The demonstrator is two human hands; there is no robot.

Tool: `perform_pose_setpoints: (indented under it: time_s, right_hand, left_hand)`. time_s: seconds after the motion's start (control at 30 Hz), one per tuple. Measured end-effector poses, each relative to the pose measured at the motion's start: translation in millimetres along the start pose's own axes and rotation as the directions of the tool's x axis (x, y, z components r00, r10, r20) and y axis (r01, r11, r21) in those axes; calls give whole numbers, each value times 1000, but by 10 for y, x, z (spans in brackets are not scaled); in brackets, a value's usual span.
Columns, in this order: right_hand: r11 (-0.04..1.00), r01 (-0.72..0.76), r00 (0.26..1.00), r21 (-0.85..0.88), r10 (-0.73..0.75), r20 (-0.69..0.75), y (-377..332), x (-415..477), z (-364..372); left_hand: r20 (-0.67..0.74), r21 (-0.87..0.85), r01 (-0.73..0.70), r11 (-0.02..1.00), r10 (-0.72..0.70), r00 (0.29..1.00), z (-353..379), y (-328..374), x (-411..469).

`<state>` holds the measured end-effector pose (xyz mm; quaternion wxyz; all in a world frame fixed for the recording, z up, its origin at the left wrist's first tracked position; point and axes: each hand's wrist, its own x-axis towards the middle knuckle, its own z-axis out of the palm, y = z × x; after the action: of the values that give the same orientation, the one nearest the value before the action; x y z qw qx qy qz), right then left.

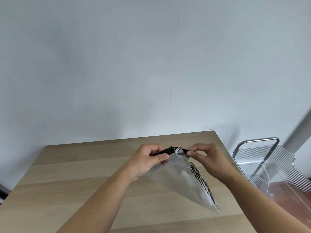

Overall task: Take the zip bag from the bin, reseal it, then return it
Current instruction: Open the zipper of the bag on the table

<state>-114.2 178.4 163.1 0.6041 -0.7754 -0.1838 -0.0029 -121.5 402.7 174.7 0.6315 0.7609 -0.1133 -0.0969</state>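
You've got the zip bag [181,180] held up over the worktop [84,182], out of the bin [269,162] at right, w/ left hand [148,158] & right hand [207,158] fingers pinching opposite ends of its black zip strip [170,150], prob. so it's taut for pressing shut.

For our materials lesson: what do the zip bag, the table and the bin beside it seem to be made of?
Zip bag: thin clear plastic film, glossy and creased, with a black strip along the top.
Table: pale wood or wood-look laminate, matt, with visible grain bands.
Bin: clear ribbed plastic, probably hard; its handle looks like grey metal.
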Motion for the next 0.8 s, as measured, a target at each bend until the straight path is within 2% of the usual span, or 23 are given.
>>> perform_pose_setpoints:
  time_s: [0.1,0.2,0.33,0.47,0.6,0.7,0.8]
  right_hand:
    - [1000,-3,1000,-30,4,6,-53,35,-42]
    - [996,-16,997,-84,22,71,-129,62,-74]
    - [971,-18,984,-240,59,166,-175,103,-40]
    - [942,28,995,-333,4,97,-202,122,39]
    - [943,61,997,-327,-45,58,-209,115,91]
    - [968,56,986,-245,-15,166,-211,80,0]
    - [936,41,976,-349,37,213,-181,59,-137]
  left_hand:
    - [18,37,18,999,-18,1000,-55,-26,-18]
    - [29,91,52,994,-55,998,-90,-31,-17]
    - [7,242,51,969,-55,998,-155,-1,28]
    - [34,261,1,965,-10,999,-76,98,40]
    - [-32,396,-54,916,72,997,62,137,119]
    - [4,347,-43,937,44,999,-34,121,126]
    - [41,231,-16,973,6,999,-191,110,83]
